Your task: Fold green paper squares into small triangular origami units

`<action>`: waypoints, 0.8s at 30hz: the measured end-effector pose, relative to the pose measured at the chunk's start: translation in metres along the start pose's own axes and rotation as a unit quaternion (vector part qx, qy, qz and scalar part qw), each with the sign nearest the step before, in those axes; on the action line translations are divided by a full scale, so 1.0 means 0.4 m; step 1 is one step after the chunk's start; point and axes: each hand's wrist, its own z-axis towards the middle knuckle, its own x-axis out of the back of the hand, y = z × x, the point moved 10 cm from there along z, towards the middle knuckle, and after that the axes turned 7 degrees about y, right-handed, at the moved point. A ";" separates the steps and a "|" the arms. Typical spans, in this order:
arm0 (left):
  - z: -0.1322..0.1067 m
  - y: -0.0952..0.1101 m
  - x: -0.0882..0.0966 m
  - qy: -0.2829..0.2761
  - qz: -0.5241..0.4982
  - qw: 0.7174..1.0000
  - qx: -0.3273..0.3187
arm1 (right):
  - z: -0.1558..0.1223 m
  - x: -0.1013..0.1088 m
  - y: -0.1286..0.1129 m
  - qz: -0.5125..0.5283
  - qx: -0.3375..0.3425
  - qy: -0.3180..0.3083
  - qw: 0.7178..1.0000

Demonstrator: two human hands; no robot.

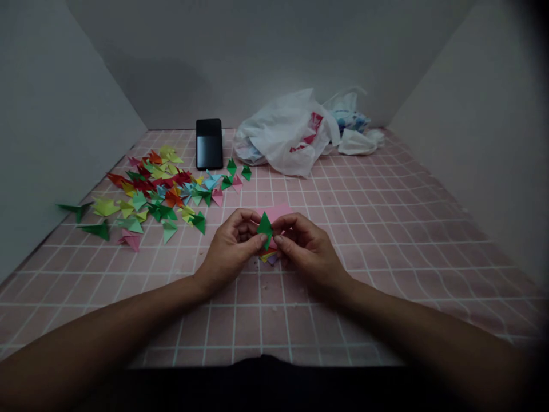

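A small folded piece of green origami paper (265,226), diamond-shaped, is held upright in front of me. My left hand (237,246) pinches its left side between thumb and fingers. On the other side, my right hand (309,250) has thumb and fingertips pressed together at the paper's right edge. Beneath and behind my hands lies a stack of coloured paper squares, with a pink sheet (279,212) at the far side and red, yellow and purple corners (270,257) showing below. My fingers hide part of the stack.
Several folded paper cranes (158,186) in many colours are heaped on the left of the pink checked tablecloth (377,246). A black phone (209,144) leans upright behind them. White plastic bags (287,134) lie against the back wall. Walls rise left and right.
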 end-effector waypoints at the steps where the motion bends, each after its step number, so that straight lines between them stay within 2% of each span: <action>1: 0.000 0.000 0.001 0.001 0.006 1.000 -0.003 | -0.001 -0.002 0.001 -0.001 -0.004 -0.003 1.000; 9: -0.004 0.015 0.002 0.009 0.053 0.998 -0.033 | -0.002 0.000 0.003 0.021 0.001 0.009 1.000; 17: -0.010 0.008 -0.015 -0.027 0.040 0.998 -0.029 | 0.000 0.008 0.012 -0.021 -0.014 0.010 1.000; 24: -0.015 0.017 -0.021 -0.047 0.018 0.998 -0.031 | 0.005 0.015 0.036 0.047 -0.058 0.022 0.997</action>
